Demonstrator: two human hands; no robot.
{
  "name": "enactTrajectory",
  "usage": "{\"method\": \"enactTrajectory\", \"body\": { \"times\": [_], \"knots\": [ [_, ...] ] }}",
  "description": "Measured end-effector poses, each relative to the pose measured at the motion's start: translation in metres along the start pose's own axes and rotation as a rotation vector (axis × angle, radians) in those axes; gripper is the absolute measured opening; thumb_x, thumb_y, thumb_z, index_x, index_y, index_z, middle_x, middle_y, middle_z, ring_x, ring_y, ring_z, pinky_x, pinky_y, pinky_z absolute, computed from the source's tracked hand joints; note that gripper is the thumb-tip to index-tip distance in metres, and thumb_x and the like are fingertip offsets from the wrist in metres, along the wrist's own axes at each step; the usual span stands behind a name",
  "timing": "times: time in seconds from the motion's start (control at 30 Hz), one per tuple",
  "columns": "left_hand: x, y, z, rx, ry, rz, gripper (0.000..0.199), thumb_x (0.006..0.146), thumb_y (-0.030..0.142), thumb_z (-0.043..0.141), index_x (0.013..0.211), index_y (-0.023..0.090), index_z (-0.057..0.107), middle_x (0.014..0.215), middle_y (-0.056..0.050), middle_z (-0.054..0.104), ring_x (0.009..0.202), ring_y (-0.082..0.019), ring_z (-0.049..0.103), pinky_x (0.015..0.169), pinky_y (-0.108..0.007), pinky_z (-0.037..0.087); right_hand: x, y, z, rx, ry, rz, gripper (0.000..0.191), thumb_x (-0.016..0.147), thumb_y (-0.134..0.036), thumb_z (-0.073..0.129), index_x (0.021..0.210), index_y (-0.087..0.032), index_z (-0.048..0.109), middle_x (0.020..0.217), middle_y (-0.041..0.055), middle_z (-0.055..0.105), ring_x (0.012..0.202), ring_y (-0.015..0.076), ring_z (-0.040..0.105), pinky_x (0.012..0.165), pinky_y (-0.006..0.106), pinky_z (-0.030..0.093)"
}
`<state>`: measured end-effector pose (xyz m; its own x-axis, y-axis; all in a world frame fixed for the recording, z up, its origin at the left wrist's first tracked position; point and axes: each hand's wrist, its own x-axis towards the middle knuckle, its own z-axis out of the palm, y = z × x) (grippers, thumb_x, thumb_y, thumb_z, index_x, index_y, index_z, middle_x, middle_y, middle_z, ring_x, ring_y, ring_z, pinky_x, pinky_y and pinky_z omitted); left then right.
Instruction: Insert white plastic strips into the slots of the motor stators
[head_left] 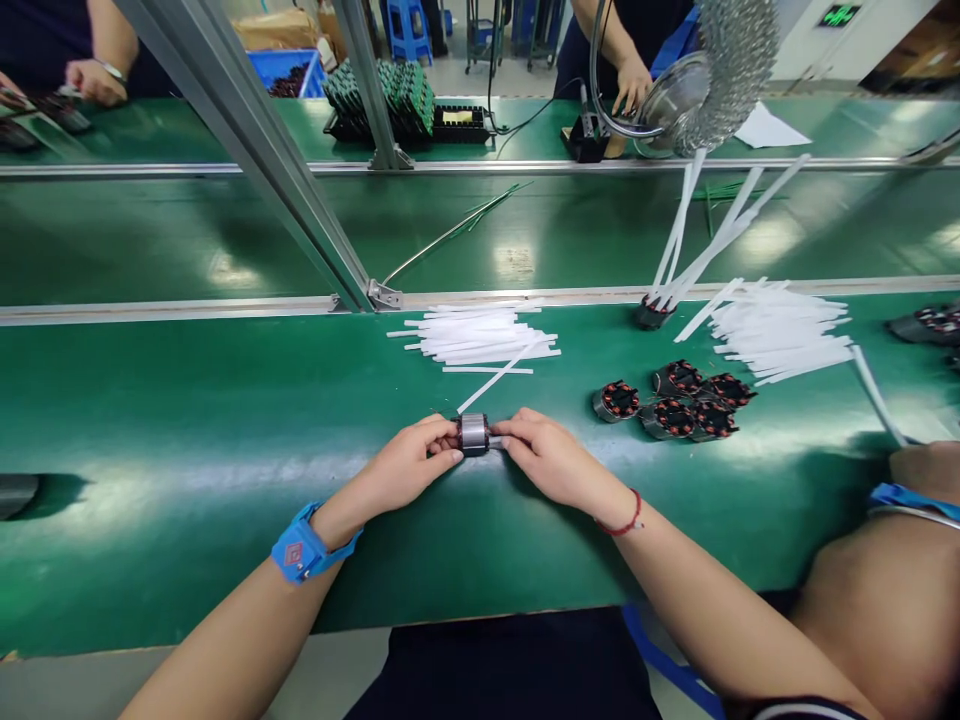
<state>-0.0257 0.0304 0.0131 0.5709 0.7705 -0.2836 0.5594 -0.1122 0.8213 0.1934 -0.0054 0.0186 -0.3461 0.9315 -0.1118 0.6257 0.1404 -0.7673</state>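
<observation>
A small metal motor core lies on its side on the green table between my hands. My left hand grips its left end with thumb and fingers. At the other end, my right hand pinches a short white strip that meets the core's right face. One loose white strip slants from just above the core up to a pile of white strips. Several more cores with dark and orange windings stand together to the right.
Another strip pile lies at the right, beside a core holding upright strips. A slanted metal post rises at the left. A co-worker's arm is close on the right. A dark cylinder sits at the left edge.
</observation>
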Motion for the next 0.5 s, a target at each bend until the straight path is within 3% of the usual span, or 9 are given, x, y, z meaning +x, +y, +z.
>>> {"method": "enactTrajectory", "body": {
  "times": [0.2,0.5],
  "knots": [
    [0.0,0.001,0.001,-0.004,-0.009,-0.003,0.023,0.086,0.028,0.048,0.105,0.019,0.059,0.088,-0.001,0.052,0.074,-0.013,0.05,0.067,-0.025,0.041,0.0,-0.001,0.005,-0.015,0.045,0.13,0.016,0.088,-0.018,0.05,0.094,-0.02,0.065,0.089,0.0036,0.058,0.081,0.0151,0.053,0.075,0.028,0.038],
    [0.001,-0.004,0.002,0.011,0.025,0.001,0.023,0.085,0.028,0.048,0.102,0.019,0.06,0.093,-0.003,0.055,0.077,-0.015,0.053,0.071,-0.027,0.044,0.001,-0.008,0.013,0.095,-0.034,0.038,0.01,0.084,-0.017,0.051,0.089,-0.019,0.059,0.082,0.0008,0.055,0.075,0.0133,0.051,0.068,0.024,0.037]
  ]
}}
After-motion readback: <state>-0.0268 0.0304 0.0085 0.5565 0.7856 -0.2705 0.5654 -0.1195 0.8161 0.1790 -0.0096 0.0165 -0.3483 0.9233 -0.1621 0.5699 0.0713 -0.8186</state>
